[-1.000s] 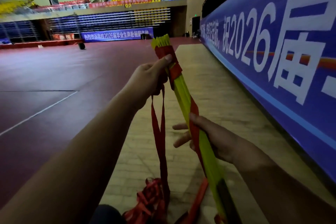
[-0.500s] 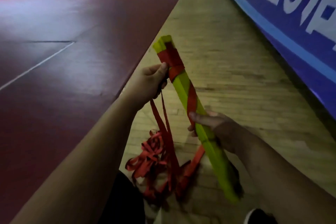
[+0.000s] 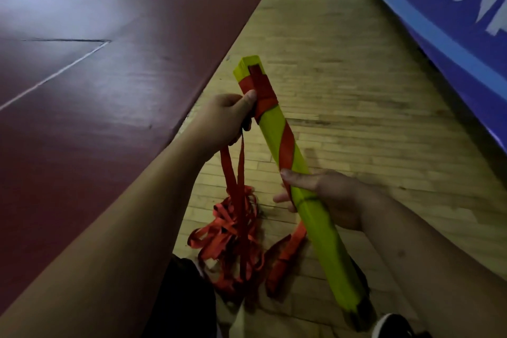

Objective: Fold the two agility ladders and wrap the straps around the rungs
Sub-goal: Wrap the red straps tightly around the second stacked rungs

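Over the wooden floor point(image 3: 343, 63), between both hands: a bundle of yellow-green ladder rungs point(image 3: 319, 230), held aslant, far end raised and to the left, near end low beside a dark shoe point(image 3: 395, 326). Gripped round its middle by the right hand point(image 3: 334, 197), thumb laid across the top face, fingers curled underneath. Wound near the far end with several turns of red strap point(image 3: 263, 90), one further turn slanting down the bundle to the right thumb. Pinched at that far wrap by the left hand point(image 3: 225, 118), thumb tip pressed on the red turns, fingers curled round two strap lengths hanging straight down. Below these, on the floor just left of the bundle, a loose red strap heap point(image 3: 233, 239). Farther left, a dark red mat point(image 3: 109, 63); at far right, a blue banner point(image 3: 452, 8).
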Available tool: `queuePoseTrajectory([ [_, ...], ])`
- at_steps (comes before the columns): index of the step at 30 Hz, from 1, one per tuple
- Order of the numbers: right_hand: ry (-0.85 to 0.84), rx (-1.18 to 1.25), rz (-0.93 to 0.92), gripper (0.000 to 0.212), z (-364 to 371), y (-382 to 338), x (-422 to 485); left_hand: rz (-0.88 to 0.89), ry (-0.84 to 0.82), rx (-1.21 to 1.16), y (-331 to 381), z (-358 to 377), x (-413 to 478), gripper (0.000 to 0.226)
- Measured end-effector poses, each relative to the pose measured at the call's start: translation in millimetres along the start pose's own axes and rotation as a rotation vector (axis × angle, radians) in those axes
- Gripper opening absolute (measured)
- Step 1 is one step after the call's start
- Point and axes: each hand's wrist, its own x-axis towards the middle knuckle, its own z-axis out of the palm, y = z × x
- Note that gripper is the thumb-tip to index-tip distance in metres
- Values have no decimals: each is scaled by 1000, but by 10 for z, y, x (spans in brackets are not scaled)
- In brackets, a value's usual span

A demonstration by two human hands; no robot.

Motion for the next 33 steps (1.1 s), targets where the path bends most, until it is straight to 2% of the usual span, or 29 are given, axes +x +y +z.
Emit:
queuePoseTrajectory([
  [3, -63, -18, 52, 63, 54, 0, -8, -8, -13, 69, 17, -18, -59, 77],
  [5, -92, -44, 50, 66, 94, 8, -19, -16, -4, 20, 12, -16, -89, 72],
  [9, -133, -21, -35, 61, 119, 7, -47, -13, -76, -240, 76, -75, -124, 51],
  [12, -277, 146, -160, 81, 146, 61, -69, 43, -180, -386, 91, -141, -138, 46],
  [15, -402, 372, -200, 83, 197, 157, -28, 60, -258, -578, 91, -160, -125, 47],
  [17, -470, 365, -152, 94, 241, 186, -32, 74, -271, -617, 74, -167, -102, 47],
  [19, -548, 351, -135, 96, 267, 184, -48, 98, -259, -541, 47, -172, -86, 49],
  [24, -467, 332, -151, 84, 194, 150, -61, 144, -134, -220, -6, -184, -81, 50],
  [30, -287, 209, -128, 81, 194, 98, -40, 113, -25, -118, -22, -156, -56, 49],
  [33, -175, 173, -114, 71, 215, 72, -43, 108, 42, -36, -2, -115, -58, 48],
])
